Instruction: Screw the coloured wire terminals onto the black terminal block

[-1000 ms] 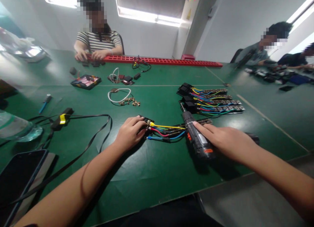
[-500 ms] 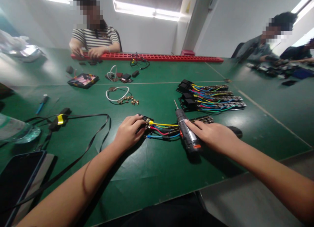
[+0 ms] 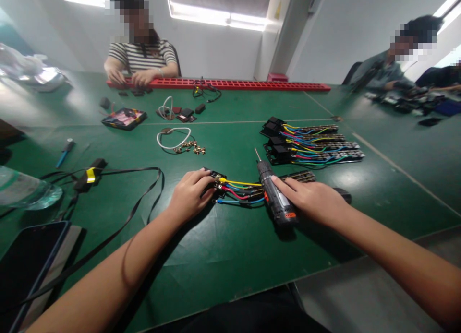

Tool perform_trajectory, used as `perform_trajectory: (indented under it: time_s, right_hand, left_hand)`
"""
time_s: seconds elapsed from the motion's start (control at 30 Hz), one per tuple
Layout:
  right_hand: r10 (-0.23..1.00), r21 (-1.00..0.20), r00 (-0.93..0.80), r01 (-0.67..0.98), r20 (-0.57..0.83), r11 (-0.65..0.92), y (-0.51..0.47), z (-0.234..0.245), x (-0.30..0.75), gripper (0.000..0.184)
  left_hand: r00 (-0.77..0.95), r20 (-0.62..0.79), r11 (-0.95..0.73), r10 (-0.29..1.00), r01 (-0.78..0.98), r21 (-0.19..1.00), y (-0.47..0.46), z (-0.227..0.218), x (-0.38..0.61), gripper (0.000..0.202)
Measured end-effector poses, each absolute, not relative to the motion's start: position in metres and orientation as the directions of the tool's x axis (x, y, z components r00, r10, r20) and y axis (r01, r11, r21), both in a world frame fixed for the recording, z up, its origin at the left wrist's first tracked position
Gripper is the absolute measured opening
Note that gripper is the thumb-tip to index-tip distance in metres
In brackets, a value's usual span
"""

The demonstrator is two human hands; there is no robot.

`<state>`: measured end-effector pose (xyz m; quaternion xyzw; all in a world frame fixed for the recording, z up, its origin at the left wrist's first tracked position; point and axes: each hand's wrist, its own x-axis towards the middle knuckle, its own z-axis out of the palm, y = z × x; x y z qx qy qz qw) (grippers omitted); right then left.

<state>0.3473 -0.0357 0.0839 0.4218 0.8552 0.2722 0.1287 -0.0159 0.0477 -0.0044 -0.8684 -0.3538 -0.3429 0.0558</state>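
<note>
Two bare hands are over the green worktop (image 3: 216, 246). The left hand (image 3: 190, 194) has its grip pinching the black block (image 3: 219, 174) at the left end of a wired assembly (image 3: 239, 196), which lies on the worktop in front of the person. Yellow, red and blue wires lead rightward from the block. The right hand (image 3: 313, 196) has its grip wrapped around a cordless drill (image 3: 276, 196), which covers part of the wires; whether it touches them I cannot tell. Similar assemblies (image 3: 313, 143) lie beyond the drill, and small brass-coloured pieces (image 3: 190, 147) sit beside a white cable loop (image 3: 174, 147).
</note>
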Motion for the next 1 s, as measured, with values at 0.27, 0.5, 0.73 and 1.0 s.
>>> perform_trajectory:
  time_s: [0.27, 0.5, 0.73, 1.0]
  right_hand:
    - [0.797, 0.506, -0.604, 0.69, 0.01, 0.517, -0.039, 0.079, 0.35, 0.081]
    - [0.791, 0.489, -0.606, 0.716, 0.082, 0.498, -0.042, 0.073, 0.348, 0.079]
    - [0.74, 0.415, -0.634, 0.749, 0.225, 0.516, -0.043, 0.063, 0.35, 0.069]
    - [0.759, 0.381, -0.606, 0.777, 0.238, 0.501, -0.048, 0.056, 0.351, 0.067]
  left_hand:
    - [0.515, 0.625, -0.741, 0.587, 0.652, 0.159, 0.047, -0.004, -0.016, 0.018]
    - [0.512, 0.617, -0.739, 0.598, 0.65, 0.177, 0.046, -0.004, -0.015, 0.019]
    - [0.511, 0.612, -0.736, 0.603, 0.653, 0.179, 0.045, -0.003, -0.015, 0.019]
    - [0.51, 0.609, -0.736, 0.608, 0.65, 0.19, 0.045, -0.004, -0.015, 0.02]
